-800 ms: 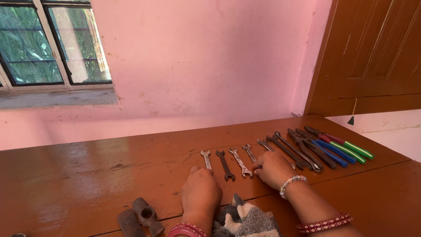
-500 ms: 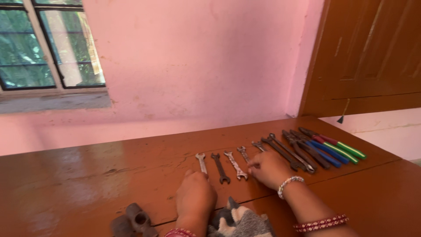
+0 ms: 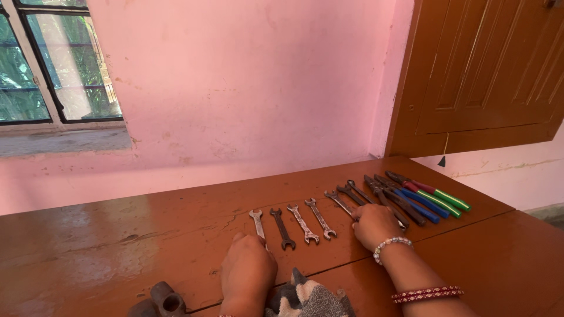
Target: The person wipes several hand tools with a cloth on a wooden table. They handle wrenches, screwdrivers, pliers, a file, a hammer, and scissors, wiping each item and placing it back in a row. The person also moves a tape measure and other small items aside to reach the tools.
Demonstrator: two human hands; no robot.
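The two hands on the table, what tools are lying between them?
In the head view, three small open-end spanners lie side by side on the brown table between the left hand and the right hand.

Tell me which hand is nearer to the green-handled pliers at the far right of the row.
Right. The right hand rests on the wrenches a few tools left of the green-handled pliers; the left hand sits far off, at the row's other end by the leftmost wrench.
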